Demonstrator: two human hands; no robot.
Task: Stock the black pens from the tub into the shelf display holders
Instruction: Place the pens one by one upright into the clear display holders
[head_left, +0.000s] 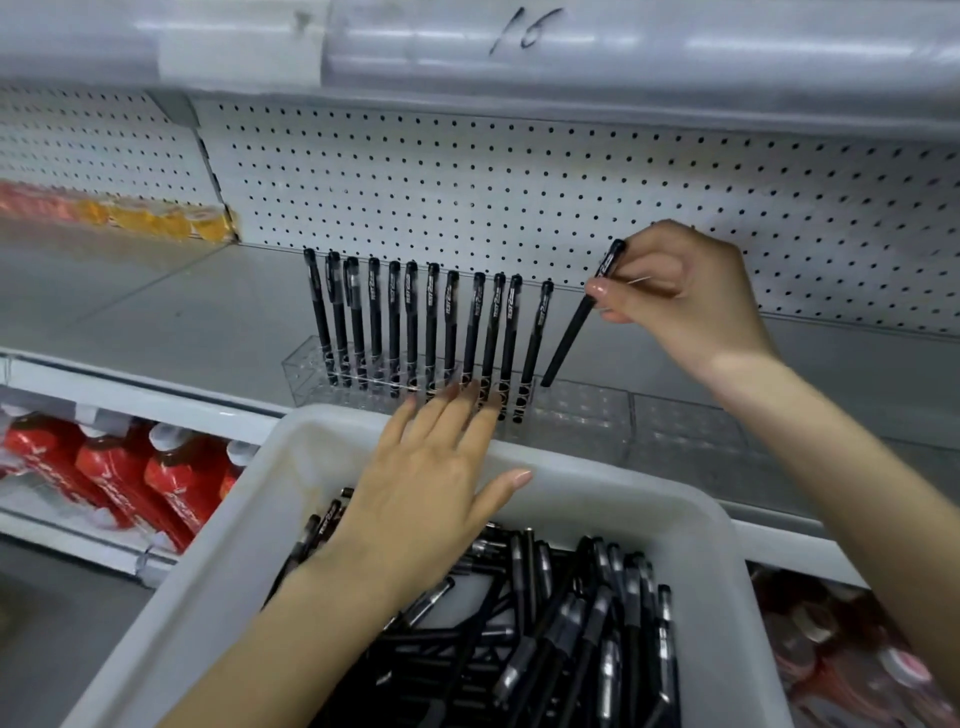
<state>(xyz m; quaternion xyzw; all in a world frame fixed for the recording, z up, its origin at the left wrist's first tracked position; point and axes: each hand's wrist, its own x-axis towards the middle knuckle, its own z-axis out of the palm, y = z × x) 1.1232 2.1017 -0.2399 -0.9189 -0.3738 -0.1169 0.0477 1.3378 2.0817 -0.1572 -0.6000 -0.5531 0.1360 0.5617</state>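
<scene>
Right hand (685, 301) is pinching one black pen (574, 327) near its cap end between thumb and fingertips, other fingers curled in. The pen is tilting, cap leaning right toward the pegboard (467, 171), lower end sitting at the top of the clear holder (304, 376) just right of the last standing pen; whether it is in a hole, cannot tell. A row of pens (410, 322) is standing upright in the holder on the shelf (182, 312), filling it from the left. Left hand (431, 467) is hovering palm down over the tub's far rim, fingers straight and slightly spread, fingertips reaching the holder's front by the pen bases; contact unclear. White tub (649, 499) is sitting in front of the shelf, loose pens (571, 623) piling up inside. A second holder (685, 423) is lying just right of the first. Red bottles (119, 467) are lying on the lower shelf, left.
</scene>
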